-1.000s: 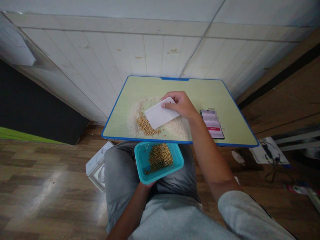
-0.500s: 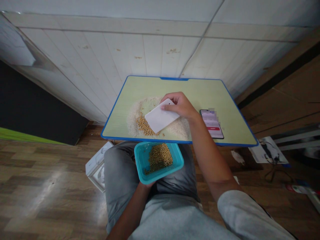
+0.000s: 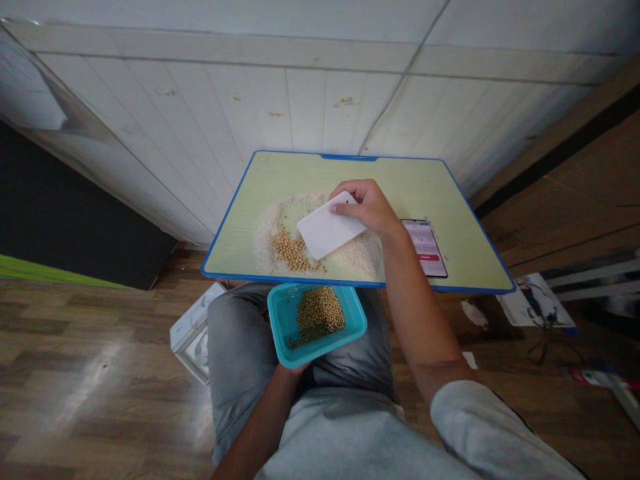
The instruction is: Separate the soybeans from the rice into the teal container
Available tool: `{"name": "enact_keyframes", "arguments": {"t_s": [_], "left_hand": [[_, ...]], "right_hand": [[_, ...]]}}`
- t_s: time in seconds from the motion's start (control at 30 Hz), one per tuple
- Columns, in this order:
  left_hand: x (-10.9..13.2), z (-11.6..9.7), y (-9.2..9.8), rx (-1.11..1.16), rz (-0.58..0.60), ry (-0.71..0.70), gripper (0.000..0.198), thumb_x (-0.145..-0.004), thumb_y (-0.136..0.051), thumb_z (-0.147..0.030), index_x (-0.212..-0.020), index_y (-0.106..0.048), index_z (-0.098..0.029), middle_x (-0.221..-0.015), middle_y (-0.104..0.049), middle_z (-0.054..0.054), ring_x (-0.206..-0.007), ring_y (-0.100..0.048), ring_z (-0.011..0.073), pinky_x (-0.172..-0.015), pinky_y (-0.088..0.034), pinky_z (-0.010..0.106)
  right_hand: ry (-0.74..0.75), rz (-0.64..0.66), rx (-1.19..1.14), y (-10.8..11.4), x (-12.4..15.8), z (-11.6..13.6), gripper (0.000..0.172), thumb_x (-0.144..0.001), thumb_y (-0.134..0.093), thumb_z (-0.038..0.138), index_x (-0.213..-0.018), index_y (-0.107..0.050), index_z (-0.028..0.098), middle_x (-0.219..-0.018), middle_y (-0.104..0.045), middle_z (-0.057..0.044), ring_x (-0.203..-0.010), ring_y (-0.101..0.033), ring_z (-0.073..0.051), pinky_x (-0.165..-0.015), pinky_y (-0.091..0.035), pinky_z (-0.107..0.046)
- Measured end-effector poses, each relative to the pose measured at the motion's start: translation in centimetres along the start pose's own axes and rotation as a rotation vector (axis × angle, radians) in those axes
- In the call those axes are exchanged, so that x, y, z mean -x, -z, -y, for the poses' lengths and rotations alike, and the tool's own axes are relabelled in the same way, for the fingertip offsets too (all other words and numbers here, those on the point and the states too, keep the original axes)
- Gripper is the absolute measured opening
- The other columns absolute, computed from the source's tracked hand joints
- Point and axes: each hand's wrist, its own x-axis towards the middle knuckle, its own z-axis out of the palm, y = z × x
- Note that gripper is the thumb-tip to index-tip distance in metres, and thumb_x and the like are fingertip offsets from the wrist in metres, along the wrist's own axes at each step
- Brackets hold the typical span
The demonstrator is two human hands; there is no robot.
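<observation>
Head view: right hand grips one white scraper; left hand holds one tub.

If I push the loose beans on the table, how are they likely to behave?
The beans look round, and several lie apart from the heap, so they would probably roll and scatter. White grains border them, so some would likely get dragged along. Being near the front edge of the table, a few might drop off.

Tub — turquoise; card — white (plain)
</observation>
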Motion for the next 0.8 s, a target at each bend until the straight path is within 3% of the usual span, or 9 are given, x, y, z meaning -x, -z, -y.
{"name": "enact_keyframes", "arguments": {"t_s": [0.13,0.3,0.57,0.73,0.8], "left_hand": [[-0.5,0.1,1.1,0.036,0.081,-0.005,0.082,-0.11,-0.013,-0.069,-0.124,-0.083,-0.029,-0.127,-0.087,0.004,-0.168,-0.038,0.0253,-0.14,-0.019,0.062],[-0.8,0.0,1.7,0.046,0.116,0.018,0.084,-0.11,-0.012,-0.07,-0.121,-0.084,-0.028,-0.128,-0.086,0.004,-0.172,-0.03,0.0219,-0.141,-0.016,0.058],[-0.1,-0.2,0.7,-0.038,0.084,0.028,0.085,-0.111,-0.01,-0.066,-0.111,-0.088,-0.033,-0.13,-0.085,-0.003,-0.169,-0.037,0.025,-0.14,-0.025,0.058],[0.0,-0.1,0.0,-0.06,0.014,0.011,0.082,-0.113,-0.008,-0.056,-0.107,-0.088,-0.038,-0.124,-0.087,-0.007,-0.168,-0.039,0.0208,-0.14,-0.028,0.057],[-0.2,-0.1,0.0,-0.099,0.04,0.013,0.084,-0.113,-0.005,-0.057,-0.107,-0.087,-0.04,-0.126,-0.086,-0.007,-0.168,-0.038,0.02,-0.14,-0.027,0.057]], "right_hand": [[-0.024,-0.039,-0.007,0.4,0.0,0.0,0.026,-0.07,-0.081,0.04,-0.082,-0.069,0.019,-0.072,-0.063,0.002,-0.065,-0.054,-0.014,-0.06,-0.041,-0.028],[-0.056,-0.029,0.043,0.9,0.0,0.0,0.023,-0.07,-0.079,0.035,-0.082,-0.069,0.019,-0.073,-0.063,0.0,-0.068,-0.056,-0.016,-0.062,-0.043,-0.029],[-0.069,0.051,0.091,0.6,0.0,0.3,0.019,-0.071,-0.078,0.033,-0.082,-0.069,0.02,-0.075,-0.064,-0.001,-0.07,-0.055,-0.017,-0.065,-0.045,-0.03],[-0.095,0.104,0.066,0.5,0.1,0.4,0.021,-0.071,-0.078,0.033,-0.083,-0.069,0.019,-0.075,-0.064,0.0,-0.068,-0.054,-0.015,-0.064,-0.044,-0.029],[-0.118,0.141,0.039,0.4,0.2,0.5,0.022,-0.071,-0.078,0.034,-0.084,-0.069,0.018,-0.074,-0.064,0.0,-0.067,-0.055,-0.015,-0.063,-0.044,-0.028]]}}
